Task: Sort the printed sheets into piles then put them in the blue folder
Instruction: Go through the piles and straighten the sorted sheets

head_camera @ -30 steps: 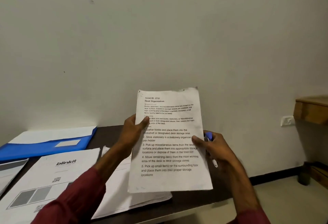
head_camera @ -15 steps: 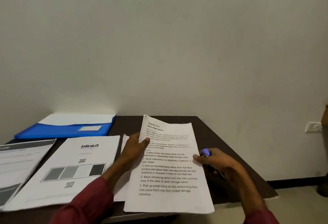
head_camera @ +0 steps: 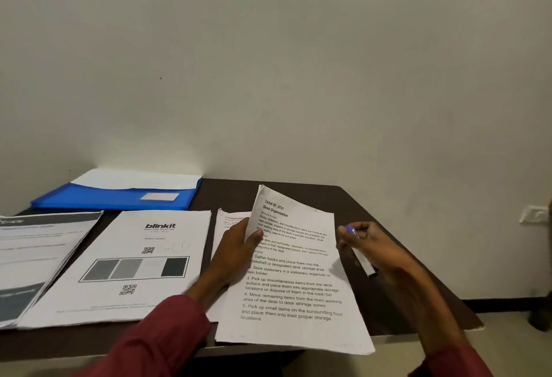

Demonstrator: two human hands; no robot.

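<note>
Printed sheet (head_camera: 294,272), headed "Desk Organization": where is it?

– Pinched at its left edge by the left hand (head_camera: 236,245), thumb on top. The far corner is lifted and the rest lies on the dark table (head_camera: 388,209).

Right hand (head_camera: 379,248)?

– Just right of that grip, fingers curled round a pen (head_camera: 362,258).

Surface and room?

– Plain pale wall (head_camera: 268,77), socket (head_camera: 534,214) far right. Left of the grip: blinkit pile (head_camera: 128,257), then a grey-banded pile (head_camera: 35,251).

Containers?

– Blue folder (head_camera: 113,199) beyond and left of the grip, against the wall, white papers (head_camera: 134,179) showing from its far edge.
</note>
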